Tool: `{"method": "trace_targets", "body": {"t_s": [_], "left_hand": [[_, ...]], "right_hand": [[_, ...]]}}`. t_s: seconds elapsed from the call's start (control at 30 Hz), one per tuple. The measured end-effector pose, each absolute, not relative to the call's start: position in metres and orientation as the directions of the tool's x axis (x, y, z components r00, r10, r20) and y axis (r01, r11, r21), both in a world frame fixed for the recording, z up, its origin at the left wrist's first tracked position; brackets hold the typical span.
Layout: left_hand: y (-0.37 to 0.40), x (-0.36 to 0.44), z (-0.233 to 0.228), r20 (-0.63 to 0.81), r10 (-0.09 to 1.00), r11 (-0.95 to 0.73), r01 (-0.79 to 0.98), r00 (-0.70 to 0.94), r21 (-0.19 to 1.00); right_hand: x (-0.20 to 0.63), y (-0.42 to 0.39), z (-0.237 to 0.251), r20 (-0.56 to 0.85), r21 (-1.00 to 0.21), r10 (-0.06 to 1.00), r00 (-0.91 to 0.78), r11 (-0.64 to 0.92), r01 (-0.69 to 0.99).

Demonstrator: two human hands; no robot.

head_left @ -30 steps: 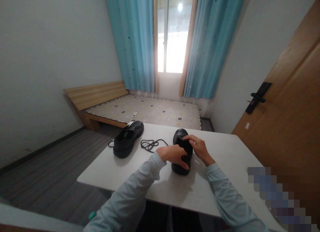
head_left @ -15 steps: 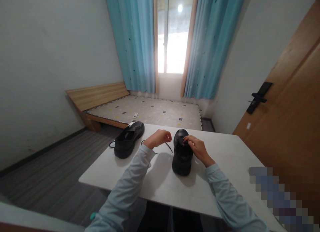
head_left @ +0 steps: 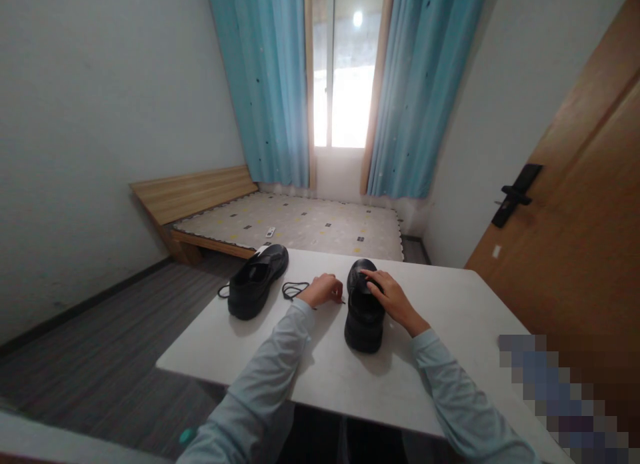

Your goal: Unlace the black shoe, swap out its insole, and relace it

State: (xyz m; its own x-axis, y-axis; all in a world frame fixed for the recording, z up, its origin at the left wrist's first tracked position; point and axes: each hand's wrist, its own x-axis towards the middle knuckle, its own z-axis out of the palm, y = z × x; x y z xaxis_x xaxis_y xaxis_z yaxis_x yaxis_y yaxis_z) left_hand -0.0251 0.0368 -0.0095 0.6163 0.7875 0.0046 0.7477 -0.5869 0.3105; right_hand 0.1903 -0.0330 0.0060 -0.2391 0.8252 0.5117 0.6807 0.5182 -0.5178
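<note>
Right hand: the right hand [head_left: 389, 297] rests on top of the near shoe [head_left: 365, 307], fingers curled over its upper at the far end; it presses on the shoe rather than lifting it.
Left hand: the left hand [head_left: 324, 290] lies on the table just left of the near shoe, fingers drawn together in a loose fist around a thin dark lace [head_left: 294, 290]; the pinch itself is too small to make out clearly, though a short dark end shows at the fingertips beside the shoe.
Near shoe: black, upright on its sole, toe pointing away toward the window, heel toward the person; it stands near the middle of the table.
Lace: a loose black tangle on the tabletop, between the two shoes, running from the left hand off to the left.
Far shoe: a second black shoe [head_left: 257, 280] on the far left part of the table, well apart from the near one, opening facing up (a white tag shows at its far end).
Table: white top [head_left: 450, 317]; both sleeves are pale grey-blue.
Room: a low wooden bed [head_left: 300, 221] beyond the table; blue curtains [head_left: 265, 84] flank a bright window [head_left: 345, 71]; a wooden door [head_left: 575, 204] with a black handle stands on the right.
</note>
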Motion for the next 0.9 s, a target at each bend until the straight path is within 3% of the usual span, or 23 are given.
{"method": "trace_targets", "body": {"t_s": [0.17, 0.3, 0.43, 0.57, 0.9], "left_hand": [[0.029, -0.022, 0.001, 0.118, 0.862, -0.504, 0.812, 0.492, 0.293], [0.026, -0.017, 0.008, 0.366, 0.871, -0.472, 0.762, 0.327, 0.444], [0.024, -0.011, 0.008, 0.507, 0.812, -0.562, 0.62, 0.288, 0.547], [0.023, -0.006, 0.001, 0.538, 0.791, -0.589, 0.603, 0.293, 0.538], [0.025, -0.001, -0.01, 0.491, 0.818, -0.558, 0.617, 0.299, 0.554]], "right_hand": [[0.19, -0.03, 0.004, 0.464, -0.43, 0.84, -0.282, 0.492, 0.757], [0.189, -0.032, 0.007, 0.469, -0.419, 0.841, -0.271, 0.482, 0.769], [0.187, -0.035, 0.012, 0.466, -0.357, 0.823, -0.325, 0.511, 0.782], [0.186, -0.034, 0.015, 0.443, -0.299, 0.807, -0.391, 0.544, 0.784], [0.188, -0.029, 0.011, 0.428, -0.376, 0.826, -0.366, 0.531, 0.76]]}}
